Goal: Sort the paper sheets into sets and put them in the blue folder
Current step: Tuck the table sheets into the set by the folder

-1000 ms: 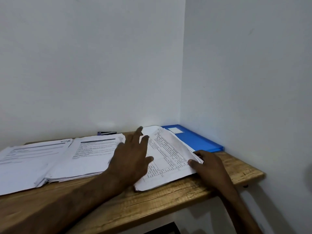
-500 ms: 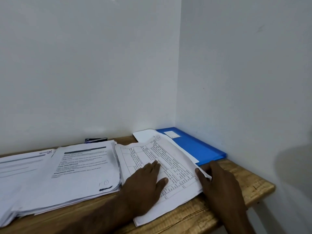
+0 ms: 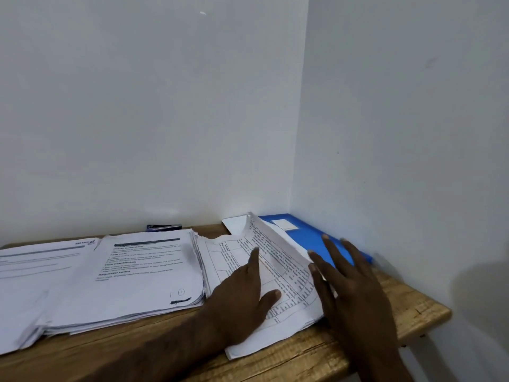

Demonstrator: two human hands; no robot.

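At the front edge of the wooden table (image 3: pixel 303 362) my left hand (image 3: pixel 242 296) lies flat, fingers straight, pinning the pile of white table-printed sheets (image 3: pixel 289 260). My right hand (image 3: pixel 349 293) has dropped the sheet edge it pinched a moment ago (fingers now spread, gripping nothing) and reaches toward the far right corner. There the flat blue plastic folder (image 3: pixel 303 232) lies closed, the pile overlapping its cover; I judge nothing is filed yet, and opening it comes next.
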